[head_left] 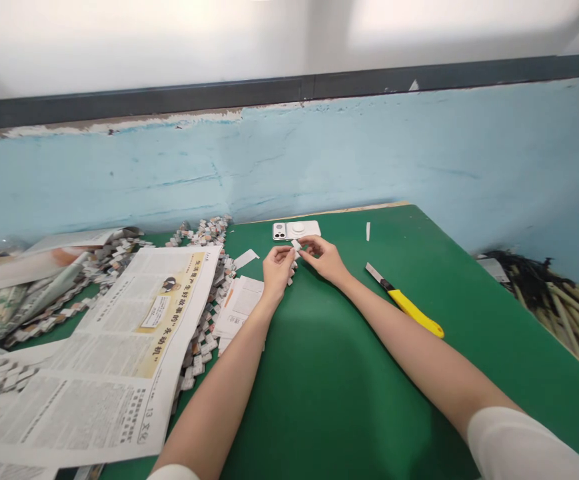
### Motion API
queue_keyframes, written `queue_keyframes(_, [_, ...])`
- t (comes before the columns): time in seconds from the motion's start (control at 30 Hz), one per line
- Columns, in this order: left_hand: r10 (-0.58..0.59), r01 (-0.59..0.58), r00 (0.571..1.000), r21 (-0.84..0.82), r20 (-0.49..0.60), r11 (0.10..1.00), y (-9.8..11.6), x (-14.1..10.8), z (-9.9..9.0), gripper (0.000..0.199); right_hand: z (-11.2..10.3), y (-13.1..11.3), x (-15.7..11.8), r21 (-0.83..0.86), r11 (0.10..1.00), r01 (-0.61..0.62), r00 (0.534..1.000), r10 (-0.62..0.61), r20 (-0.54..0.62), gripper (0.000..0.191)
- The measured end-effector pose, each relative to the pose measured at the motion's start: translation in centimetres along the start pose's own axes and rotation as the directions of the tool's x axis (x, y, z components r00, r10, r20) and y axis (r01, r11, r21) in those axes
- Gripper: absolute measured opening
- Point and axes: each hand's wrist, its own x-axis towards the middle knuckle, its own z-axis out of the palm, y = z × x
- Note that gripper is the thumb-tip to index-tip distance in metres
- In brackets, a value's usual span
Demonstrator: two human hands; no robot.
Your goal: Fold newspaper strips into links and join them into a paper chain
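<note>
Close together over the green table (329,373), both hands pinch a small folded paper chain (296,245). My left hand (278,267) has its fingers closed on the chain, part of which hangs below and behind it. At the chain's upper end, the thumb and fingers of my right hand (325,259) are pressed on it. A white phone (306,230) lies just beyond the hands. Right of them rests a knife with a yellow handle (412,312). A cut paper piece (246,259) lies left of my left hand.
A printed newspaper sheet (114,347) covers folded paper chains (202,340) on the left. Smaller paper sheets (239,307) lie beside it. A narrow paper strip (368,231) is at the back right. The blue wall (319,160) stands behind the table; stalks (574,313) lie beyond its right edge.
</note>
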Motion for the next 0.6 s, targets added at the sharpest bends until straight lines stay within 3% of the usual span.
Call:
queue_keyframes(0.37, [0.088, -0.088, 0.996, 0.036, 0.005, 0.995, -0.34, 0.34, -0.15, 0.034, 0.31, -0.7, -0.52, -0.203, 0.973, 0.11, 0.994, -0.112, 0.0, 0.028])
queue_keyframes(0.6, [0.106, -0.106, 0.994, 0.057, -0.01, 0.993, -0.2, 0.22, -0.05, 0.029, 0.34, -0.77, -0.65, -0.227, 0.962, 0.15, 0.988, -0.156, -0.007, 0.025])
